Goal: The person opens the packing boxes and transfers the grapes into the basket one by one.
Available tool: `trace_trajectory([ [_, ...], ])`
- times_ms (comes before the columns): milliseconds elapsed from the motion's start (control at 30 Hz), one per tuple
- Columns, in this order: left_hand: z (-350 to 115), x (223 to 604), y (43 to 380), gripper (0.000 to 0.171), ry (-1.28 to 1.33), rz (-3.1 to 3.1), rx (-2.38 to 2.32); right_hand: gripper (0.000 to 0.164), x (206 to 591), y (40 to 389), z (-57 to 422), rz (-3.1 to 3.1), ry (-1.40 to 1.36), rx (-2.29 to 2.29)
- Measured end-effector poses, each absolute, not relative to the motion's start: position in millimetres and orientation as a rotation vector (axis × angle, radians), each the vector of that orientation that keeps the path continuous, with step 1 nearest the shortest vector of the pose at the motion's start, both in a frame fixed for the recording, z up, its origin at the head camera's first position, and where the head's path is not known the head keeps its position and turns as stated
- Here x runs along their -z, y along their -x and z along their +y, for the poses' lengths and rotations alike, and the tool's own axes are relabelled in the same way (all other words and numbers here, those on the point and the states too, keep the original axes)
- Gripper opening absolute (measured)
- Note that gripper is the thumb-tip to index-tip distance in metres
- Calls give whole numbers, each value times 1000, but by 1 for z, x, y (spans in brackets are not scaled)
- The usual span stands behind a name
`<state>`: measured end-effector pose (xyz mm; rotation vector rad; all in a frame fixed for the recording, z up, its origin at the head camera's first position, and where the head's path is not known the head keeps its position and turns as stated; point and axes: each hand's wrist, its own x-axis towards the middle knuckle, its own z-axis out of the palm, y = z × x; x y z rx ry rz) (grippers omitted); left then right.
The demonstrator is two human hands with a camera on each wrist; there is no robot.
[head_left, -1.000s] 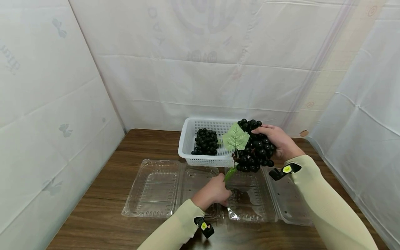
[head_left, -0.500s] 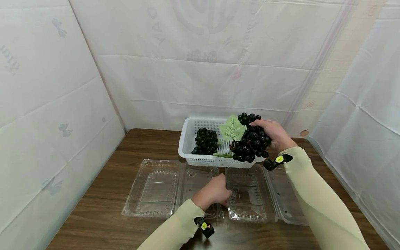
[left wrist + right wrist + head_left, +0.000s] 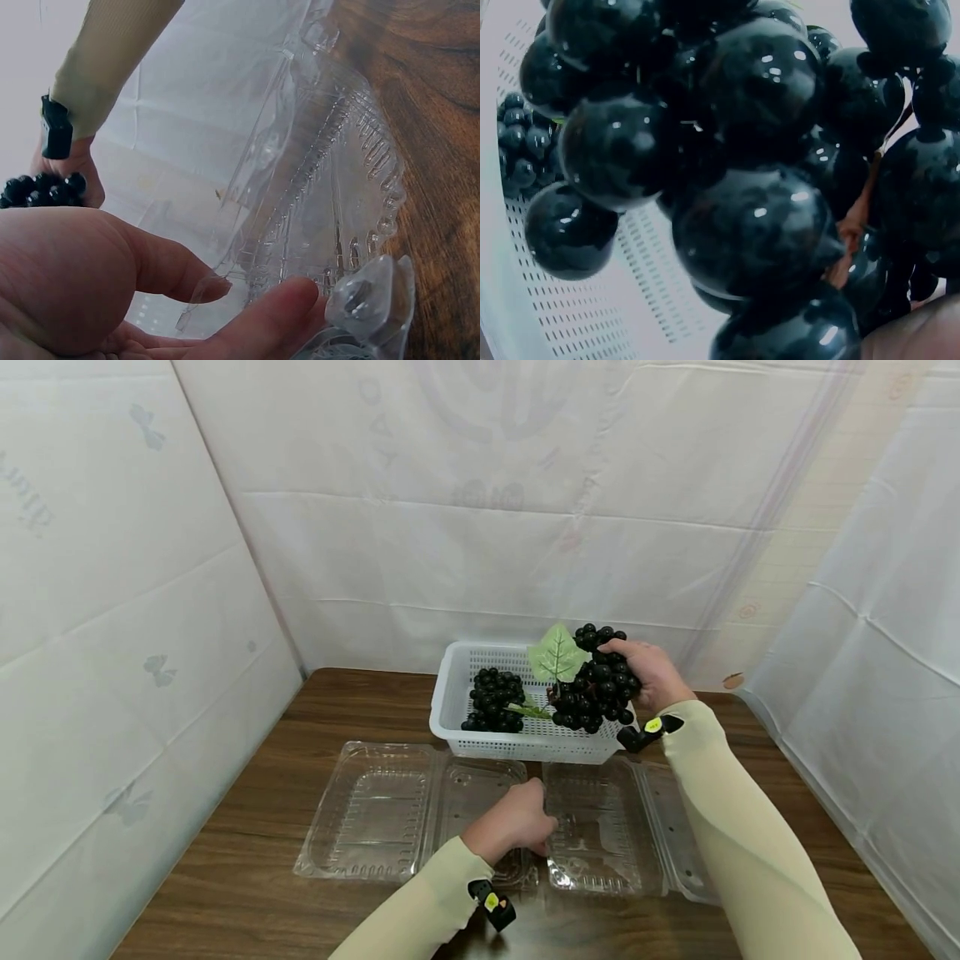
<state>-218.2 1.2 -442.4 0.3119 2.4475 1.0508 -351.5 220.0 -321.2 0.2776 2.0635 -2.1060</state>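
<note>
My right hand (image 3: 651, 675) grips a bunch of black grapes (image 3: 592, 693) with a pale green leaf (image 3: 557, 653), held over the right part of the white basket (image 3: 525, 748). Its dark, glossy berries (image 3: 750, 232) fill the right wrist view, with a brown stem among them. My left hand (image 3: 521, 817) is at the left edge of the right-hand clear plastic clamshell (image 3: 600, 852), which lies opened out. In the left wrist view the thumb and forefinger pinch the clamshell's rim (image 3: 199, 298). The other fingers are partly hidden.
Another black grape bunch (image 3: 495, 693) lies in the basket's left half. A second opened clamshell (image 3: 375, 835) lies left of my left hand on the brown wooden table (image 3: 247, 843). White sheeting (image 3: 420, 560) stands behind and on both sides.
My right hand has carried the grapes away from me and slightly left, from above the right clamshell to over the basket. The green stem end has left my left hand, which stays put.
</note>
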Motion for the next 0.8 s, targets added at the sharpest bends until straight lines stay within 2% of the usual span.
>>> trace_trajectory([
  [267, 0, 441, 217, 64, -306, 2466, -1029, 25, 340, 371, 213, 2126, -351, 2077],
  [500, 0, 442, 213, 63, -314, 2454, -1065, 17, 358, 381, 210, 2176, -341, 2060],
  [633, -2, 444, 212, 63, -311, 2472, -1069, 18, 368, 388, 205, 2199, -376, 2018],
  [700, -2, 444, 212, 63, -308, 2476, -1070, 26, 371, 390, 203, 2246, -397, 1949],
  [800, -3, 445, 211, 64, -308, 2487, -1057, 57, 376, 394, 201, 2308, -407, 1845],
])
